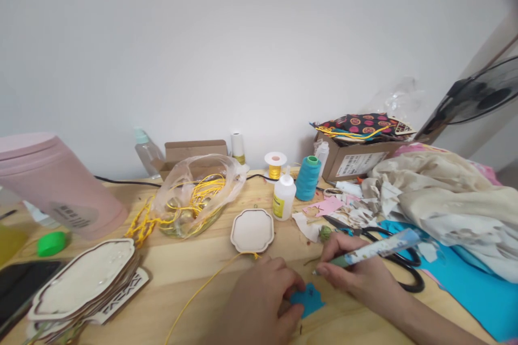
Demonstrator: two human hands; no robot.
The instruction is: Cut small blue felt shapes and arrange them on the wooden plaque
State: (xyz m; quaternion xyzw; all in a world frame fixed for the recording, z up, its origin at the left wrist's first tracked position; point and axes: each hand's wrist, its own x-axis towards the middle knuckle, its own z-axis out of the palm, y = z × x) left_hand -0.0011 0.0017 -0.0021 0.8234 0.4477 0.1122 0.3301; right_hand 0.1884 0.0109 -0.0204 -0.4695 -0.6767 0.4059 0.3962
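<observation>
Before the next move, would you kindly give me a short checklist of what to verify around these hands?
1. Pen gripped by the right hand: ok.
2. Blue piece attended by the left hand: ok, fingers at its left edge.
3. Dark marking legible: cannot tell, too small.
4. Scissors well clear of the right hand: not ok, they lie close by, partly hidden.
5. Squeeze bottle upright: ok.

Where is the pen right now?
In the head view's lower right, the pen is in the right hand, its tip near the blue scrap.
</observation>
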